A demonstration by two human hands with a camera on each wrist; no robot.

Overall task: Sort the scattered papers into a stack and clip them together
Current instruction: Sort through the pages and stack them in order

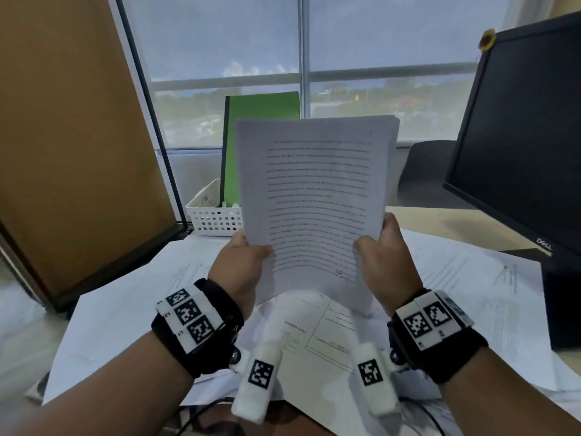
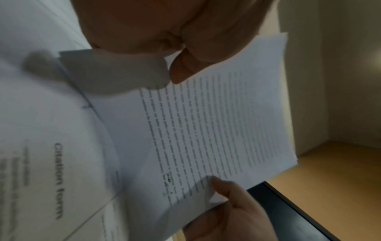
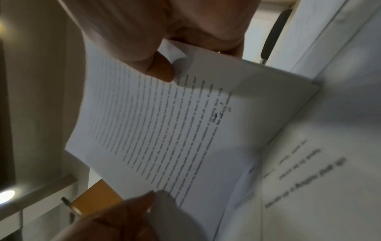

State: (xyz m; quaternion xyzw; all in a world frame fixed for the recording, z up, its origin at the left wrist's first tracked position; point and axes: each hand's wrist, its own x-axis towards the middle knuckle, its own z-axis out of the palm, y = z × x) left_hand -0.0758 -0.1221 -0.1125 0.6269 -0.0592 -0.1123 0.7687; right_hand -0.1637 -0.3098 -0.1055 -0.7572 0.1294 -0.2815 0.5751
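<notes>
A stack of printed white papers [image 1: 317, 199] stands upright, its bottom edge resting on the sheets spread over the desk. My left hand [image 1: 245, 256] grips its left edge, thumb on the front page. My right hand [image 1: 383, 247] grips the right edge the same way. The left wrist view shows the stack [image 2: 216, 122] with my left thumb [image 2: 183, 71] on the text. The right wrist view shows the stack [image 3: 164, 130] pinched by my right thumb [image 3: 160, 70]. Loose sheets, one headed "Citation form" [image 1: 314, 332], lie flat beneath. No clip is in sight.
A black monitor [image 1: 522, 136] stands at the right. A white perforated basket [image 1: 213, 212] with a green folder [image 1: 261, 143] sits behind the stack. A brown board [image 1: 72, 136] leans at the left. More loose sheets [image 1: 471, 278] cover the desk on both sides.
</notes>
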